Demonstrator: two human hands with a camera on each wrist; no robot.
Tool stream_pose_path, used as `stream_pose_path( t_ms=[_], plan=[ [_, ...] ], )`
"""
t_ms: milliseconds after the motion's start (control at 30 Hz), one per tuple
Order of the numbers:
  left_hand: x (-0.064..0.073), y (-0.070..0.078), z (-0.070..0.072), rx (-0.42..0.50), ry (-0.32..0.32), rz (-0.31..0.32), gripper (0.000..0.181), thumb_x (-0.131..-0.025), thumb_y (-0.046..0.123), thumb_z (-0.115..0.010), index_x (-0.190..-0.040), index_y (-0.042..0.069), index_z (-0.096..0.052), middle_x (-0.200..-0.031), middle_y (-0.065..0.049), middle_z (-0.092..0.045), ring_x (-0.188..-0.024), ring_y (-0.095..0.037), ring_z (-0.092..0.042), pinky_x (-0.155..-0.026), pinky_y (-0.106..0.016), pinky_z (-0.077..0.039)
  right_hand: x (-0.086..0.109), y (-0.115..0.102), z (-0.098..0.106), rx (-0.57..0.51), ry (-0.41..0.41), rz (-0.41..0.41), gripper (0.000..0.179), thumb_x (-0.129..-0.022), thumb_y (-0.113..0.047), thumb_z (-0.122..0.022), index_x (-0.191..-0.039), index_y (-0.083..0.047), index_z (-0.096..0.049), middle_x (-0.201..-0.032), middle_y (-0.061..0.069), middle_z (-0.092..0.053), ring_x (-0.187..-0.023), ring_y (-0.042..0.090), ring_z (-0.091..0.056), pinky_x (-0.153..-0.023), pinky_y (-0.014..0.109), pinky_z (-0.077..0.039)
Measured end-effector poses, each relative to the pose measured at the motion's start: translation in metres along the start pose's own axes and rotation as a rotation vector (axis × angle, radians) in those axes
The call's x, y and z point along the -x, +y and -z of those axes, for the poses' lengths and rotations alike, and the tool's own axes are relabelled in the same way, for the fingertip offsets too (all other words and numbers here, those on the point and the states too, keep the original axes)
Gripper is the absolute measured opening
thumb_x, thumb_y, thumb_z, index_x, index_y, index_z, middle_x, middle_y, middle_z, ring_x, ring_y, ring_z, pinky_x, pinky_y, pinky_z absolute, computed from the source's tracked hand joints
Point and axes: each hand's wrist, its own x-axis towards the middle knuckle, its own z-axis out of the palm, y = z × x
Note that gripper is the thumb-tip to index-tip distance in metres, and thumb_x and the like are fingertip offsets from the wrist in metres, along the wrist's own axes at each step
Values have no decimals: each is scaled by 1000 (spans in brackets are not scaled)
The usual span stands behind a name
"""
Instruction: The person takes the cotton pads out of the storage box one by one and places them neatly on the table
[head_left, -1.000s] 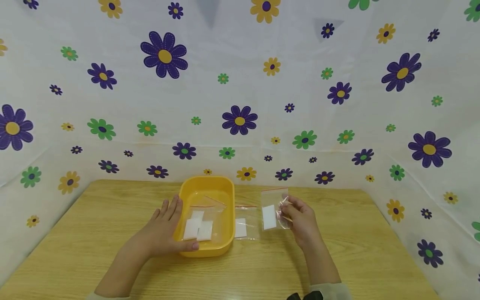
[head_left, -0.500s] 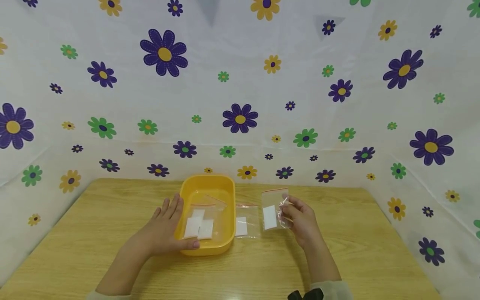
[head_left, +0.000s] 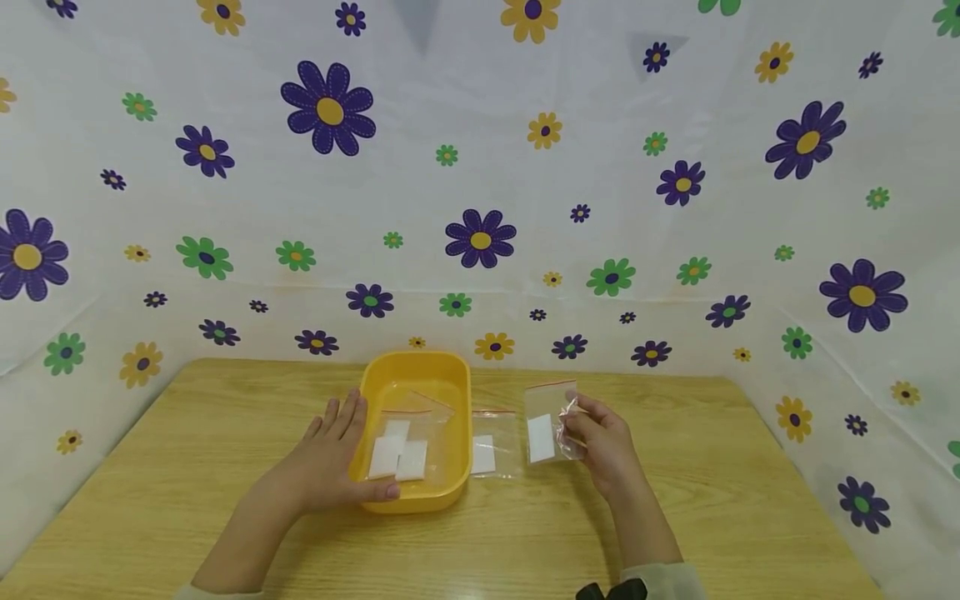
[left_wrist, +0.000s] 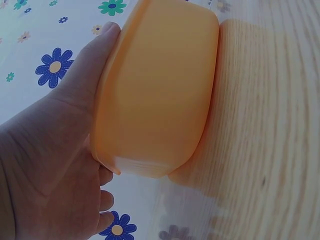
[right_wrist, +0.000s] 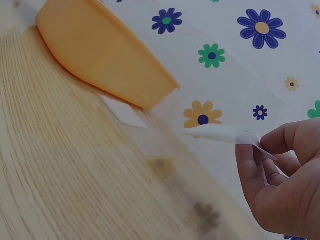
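My right hand (head_left: 609, 443) pinches a small clear zip-lock bag (head_left: 551, 398) by its right side, above the table. The bag has a red strip along its top and a flat white piece (head_left: 540, 438) inside. My left hand (head_left: 318, 467) rests against the left side of a yellow plastic basin (head_left: 416, 503), fingers fairly straight and thumb along the near rim. In the left wrist view, the thumb lies along the rim of the basin (left_wrist: 155, 90). Inside the basin lie several zip-lock bags (head_left: 437, 442) with white pieces.
Another zip-lock bag (head_left: 504, 443) with a white piece lies flat on the wooden table (head_left: 720, 492), close against the basin's right side. A flower-printed white cloth (head_left: 480, 175) hangs behind and at both sides of the table.
The bag in my right hand has sunk and tilted very slightly. Both hands otherwise stay in place, and the basin has not moved.
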Motion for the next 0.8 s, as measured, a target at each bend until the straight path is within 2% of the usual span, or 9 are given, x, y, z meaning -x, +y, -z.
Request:
stream_pose_path(
  t_ms=[367,800],
  plan=[
    [-1,-3,-3,-4,-2,10,138,-70,87,-59,-157,-5,-5,-166,-24,3,-150,-50,1,-119,-65,-7,-2,6,1,11,7,1,44,-98,-1,-55,-142,-2,-52,-96,1,-65,-83,10,-61,-70,19,-56],
    [1,0,1,8,-13,14,137,-71,86,-60,-157,-5,-4,-165,-24,4,-150,-50,1,-119,-65,-7,-3,7,-1,34,29,-33,43,-97,-3,-56,-140,-2,-54,-102,2,-66,-89,9,-61,-74,19,-54]
  ],
)
